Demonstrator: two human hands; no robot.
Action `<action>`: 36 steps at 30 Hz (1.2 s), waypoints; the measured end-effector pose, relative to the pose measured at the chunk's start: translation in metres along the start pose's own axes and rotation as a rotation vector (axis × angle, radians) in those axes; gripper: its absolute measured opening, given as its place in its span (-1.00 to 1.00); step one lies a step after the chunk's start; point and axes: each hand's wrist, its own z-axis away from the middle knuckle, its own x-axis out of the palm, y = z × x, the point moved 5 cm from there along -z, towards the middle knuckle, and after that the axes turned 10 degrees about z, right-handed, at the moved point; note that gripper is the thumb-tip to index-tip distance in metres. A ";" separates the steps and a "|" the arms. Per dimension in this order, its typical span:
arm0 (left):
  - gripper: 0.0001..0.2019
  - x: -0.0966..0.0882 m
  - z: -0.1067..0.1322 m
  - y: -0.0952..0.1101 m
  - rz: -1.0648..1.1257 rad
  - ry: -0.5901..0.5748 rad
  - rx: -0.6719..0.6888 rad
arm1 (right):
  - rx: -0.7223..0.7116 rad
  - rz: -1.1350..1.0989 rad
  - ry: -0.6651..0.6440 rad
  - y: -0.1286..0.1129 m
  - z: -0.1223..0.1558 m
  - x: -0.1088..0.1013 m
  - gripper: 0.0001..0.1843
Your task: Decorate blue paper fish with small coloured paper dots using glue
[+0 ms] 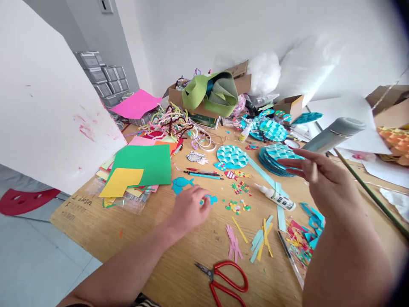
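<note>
Right hand raised, loosely spread; left hand curled beside blue fish, grip unclear.

Passage open over brown wooden tabletop left of red-handled metal scissors; grey cylindrical flask obstructs beyond right hand.

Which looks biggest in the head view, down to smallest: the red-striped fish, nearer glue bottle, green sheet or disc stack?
1. Green sheet
2. Disc stack, partly behind the right hand
3. Nearer glue bottle
4. Red-striped fish

A white wall backs the wooden table; pale floor tiles below.
</note>
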 end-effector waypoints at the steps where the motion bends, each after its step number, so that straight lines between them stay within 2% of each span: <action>1: -0.83 0.006 0.005 0.013 0.047 -0.056 0.080 | 0.041 -0.081 -0.004 -0.001 0.001 0.000 -0.60; 5: -0.88 0.037 0.031 0.058 0.089 -0.303 0.348 | 0.110 -0.291 -0.016 -0.003 0.002 0.005 -0.46; 8: -0.85 0.051 0.047 0.070 0.042 -0.351 0.451 | 0.127 -0.348 0.025 0.000 -0.002 0.013 -0.45; 12: -0.87 0.055 0.048 0.064 0.022 -0.309 0.501 | 0.201 -0.338 0.082 0.010 -0.003 0.031 -0.50; 16: -0.91 0.049 0.037 0.050 0.056 -0.162 0.522 | 0.214 -0.207 -0.014 0.021 0.009 0.060 -0.56; 17: -0.90 0.047 0.035 0.046 0.054 -0.105 0.516 | 0.219 -0.185 -0.022 0.024 0.015 0.066 -0.56; 19: -0.91 0.048 0.034 0.039 0.043 -0.065 0.501 | 0.239 -0.153 0.025 0.030 0.027 0.074 -0.56; 21: -0.89 0.052 0.035 0.034 0.052 -0.066 0.481 | 0.252 -0.146 0.104 0.033 0.039 0.077 -0.60; 25: -0.85 0.056 0.034 0.028 0.095 -0.092 0.435 | 0.199 -0.022 0.153 0.033 0.051 0.076 -0.63; 30: -0.85 0.052 0.029 0.028 0.174 -0.191 0.351 | 0.157 0.183 0.232 0.036 0.057 0.072 -0.59; 36: -0.73 0.050 0.031 0.032 0.196 -0.231 0.394 | 0.161 0.144 0.263 0.027 0.054 0.072 -0.63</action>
